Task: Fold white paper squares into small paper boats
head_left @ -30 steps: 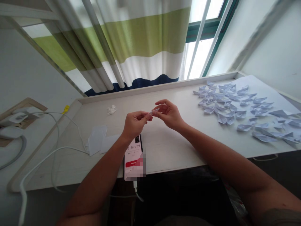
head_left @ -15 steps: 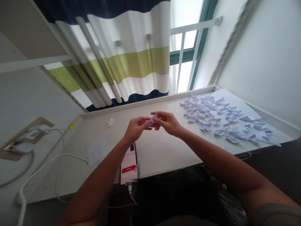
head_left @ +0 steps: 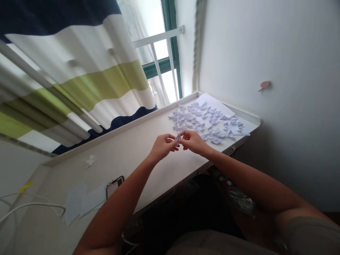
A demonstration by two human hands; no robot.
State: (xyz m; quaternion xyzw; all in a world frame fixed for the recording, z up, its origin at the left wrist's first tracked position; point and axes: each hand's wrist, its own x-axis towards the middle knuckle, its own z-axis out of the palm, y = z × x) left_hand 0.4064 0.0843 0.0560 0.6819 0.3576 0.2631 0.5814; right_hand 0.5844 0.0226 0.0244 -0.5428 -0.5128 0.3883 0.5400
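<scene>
Between my two hands is a small folded white paper boat [head_left: 177, 139], held up over the white table [head_left: 138, 156]. My left hand [head_left: 163, 147] pinches its left side with thumb and fingers. On the other side, my right hand [head_left: 192, 142] grips it with thumb and forefinger. The fingers cover part of the boat, so its full shape is hidden. Just beyond my right hand, many similar paper boats [head_left: 188, 118] lie spread over the right part of the table.
A large white paper sheet [head_left: 212, 102] lies by the back right corner. Left of my arm are a phone [head_left: 117, 185], flat paper pieces [head_left: 75, 202] and a crumpled white scrap [head_left: 90, 161]. A white cable [head_left: 34, 204] crosses the left end. A striped curtain [head_left: 106, 83] hangs behind.
My view has swung to the right, bringing the right wall and its pink hook into sight. Both hands keep hold of the paper boat, which now looks turned more upright. My left forearm now partly covers the phone.
</scene>
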